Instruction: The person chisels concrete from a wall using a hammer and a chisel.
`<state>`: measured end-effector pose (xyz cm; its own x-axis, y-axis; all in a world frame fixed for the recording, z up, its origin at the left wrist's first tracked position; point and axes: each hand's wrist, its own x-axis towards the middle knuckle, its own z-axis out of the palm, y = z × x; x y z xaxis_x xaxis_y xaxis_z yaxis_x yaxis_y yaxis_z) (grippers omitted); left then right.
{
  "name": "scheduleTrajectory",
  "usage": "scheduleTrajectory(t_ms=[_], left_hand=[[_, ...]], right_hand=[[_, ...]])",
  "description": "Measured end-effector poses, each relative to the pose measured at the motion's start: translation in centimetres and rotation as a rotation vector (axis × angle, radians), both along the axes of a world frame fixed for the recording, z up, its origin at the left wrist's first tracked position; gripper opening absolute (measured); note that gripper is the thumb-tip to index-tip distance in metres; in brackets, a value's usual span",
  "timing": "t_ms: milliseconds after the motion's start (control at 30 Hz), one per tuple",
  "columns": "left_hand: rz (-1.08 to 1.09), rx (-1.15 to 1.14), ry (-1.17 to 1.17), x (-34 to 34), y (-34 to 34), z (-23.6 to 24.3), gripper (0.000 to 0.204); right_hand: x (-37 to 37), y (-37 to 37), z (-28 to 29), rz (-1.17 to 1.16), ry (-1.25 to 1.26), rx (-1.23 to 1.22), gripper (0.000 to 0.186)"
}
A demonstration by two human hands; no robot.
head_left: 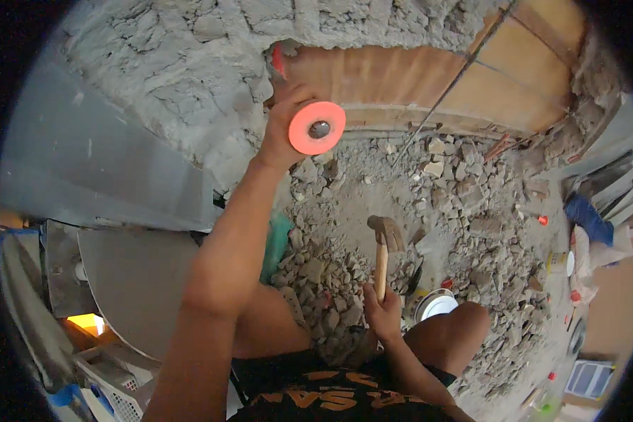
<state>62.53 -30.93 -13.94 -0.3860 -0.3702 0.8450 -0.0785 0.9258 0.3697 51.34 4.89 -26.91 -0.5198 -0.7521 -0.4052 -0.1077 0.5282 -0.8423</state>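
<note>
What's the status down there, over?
Left hand gripping orange-guarded chisel. Right hand holding wooden-handled hammer, apart from it. Broken rubble strewn below.

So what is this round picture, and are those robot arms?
No robot here: these are a person's own bare arms. There's just one picture, taken by a camera on the person's head, looking down. Its very wide lens bends straight edges and leaves the corners dark. The left hand grips a tool with an orange-pink disc around its metal end; most of the rest is hidden. The right hand holds a hammer by its wooden handle. Broken rubble lies all over the dusty ground, and a bucket stands by the right knee.
</note>
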Motion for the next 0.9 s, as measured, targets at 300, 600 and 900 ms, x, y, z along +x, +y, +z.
scheduleTrajectory(t_ms=[300, 600, 900], left_hand=[[0.014, -0.024, -0.077, -0.8, 2.6, 0.3, 0.048], [-0.087, 0.188, -0.05, 1.1, 1.8, -1.0, 0.034], [-0.079, 0.185, -0.092, 0.7, 0.7, -2.0, 0.035]], right_hand=[[-0.3, -0.8, -0.2, -0.034, -0.074, -0.216, 0.018], [0.9, -0.8, -1.5, -0.048, -0.211, -0.153, 0.021], [0.6, -2.5, -1.1, -0.071, -0.282, -0.169, 0.023]])
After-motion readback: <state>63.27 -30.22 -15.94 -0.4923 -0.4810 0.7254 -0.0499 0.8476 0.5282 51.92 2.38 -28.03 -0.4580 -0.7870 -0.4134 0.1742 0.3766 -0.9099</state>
